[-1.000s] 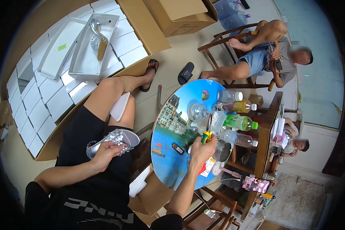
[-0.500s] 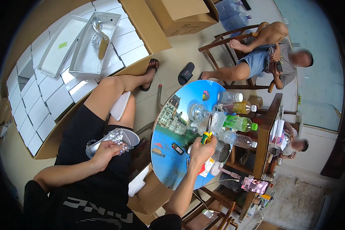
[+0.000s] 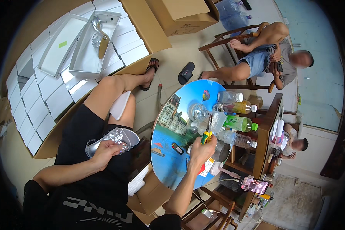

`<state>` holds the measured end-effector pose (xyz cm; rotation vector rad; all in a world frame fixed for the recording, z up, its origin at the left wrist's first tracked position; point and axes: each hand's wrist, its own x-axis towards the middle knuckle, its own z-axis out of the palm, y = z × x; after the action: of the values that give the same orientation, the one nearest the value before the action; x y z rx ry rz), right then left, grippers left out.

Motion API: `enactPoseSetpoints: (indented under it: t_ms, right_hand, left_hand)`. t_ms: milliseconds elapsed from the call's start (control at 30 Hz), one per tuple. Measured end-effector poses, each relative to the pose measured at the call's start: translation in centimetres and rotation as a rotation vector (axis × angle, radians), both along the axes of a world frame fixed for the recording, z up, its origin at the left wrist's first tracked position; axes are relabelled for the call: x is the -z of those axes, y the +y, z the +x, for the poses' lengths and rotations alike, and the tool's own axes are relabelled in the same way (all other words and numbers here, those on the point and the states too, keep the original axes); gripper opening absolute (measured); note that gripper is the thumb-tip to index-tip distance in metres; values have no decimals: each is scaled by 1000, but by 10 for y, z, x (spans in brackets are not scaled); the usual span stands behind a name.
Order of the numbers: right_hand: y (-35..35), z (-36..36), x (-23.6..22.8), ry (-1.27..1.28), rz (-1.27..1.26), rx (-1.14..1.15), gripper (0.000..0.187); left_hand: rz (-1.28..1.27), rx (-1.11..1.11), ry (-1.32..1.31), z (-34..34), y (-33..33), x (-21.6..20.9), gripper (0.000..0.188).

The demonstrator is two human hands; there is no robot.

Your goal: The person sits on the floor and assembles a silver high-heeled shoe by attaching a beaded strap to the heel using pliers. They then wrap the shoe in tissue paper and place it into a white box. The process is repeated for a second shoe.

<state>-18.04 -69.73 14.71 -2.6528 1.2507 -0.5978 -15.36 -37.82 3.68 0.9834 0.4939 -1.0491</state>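
My left hand grips a silver sandal studded with clear beads, held over my lap. Its fingers close around the beaded straps, and the pale insole points to the right. Over the round table, my right hand is closed on a tool with a yellow-and-green handle and a slim metal tip; its exact kind is hard to make out. That tip is beside a clear plastic container among the bottles. A white flat pad or lid rests on my thigh.
Several bottles, including a green one, crowd the table's right side. A black lighter-like item lies there too. At left, a big carton holds white boxes and an opened shoebox with a beaded sandal. A seated person is beyond the table.
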Motion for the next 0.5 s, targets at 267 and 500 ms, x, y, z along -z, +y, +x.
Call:
enactPoseSetpoints:
  t_ms: [267, 500]
  right_hand:
    - [-3, 1, 3, -13, -21, -15, 42]
    - [-2, 2, 5, -2, 4, -11, 42]
  left_hand:
    - [-4, -12, 0, 2, -1, -3, 18]
    - [13, -31, 7, 2, -1, -3, 14]
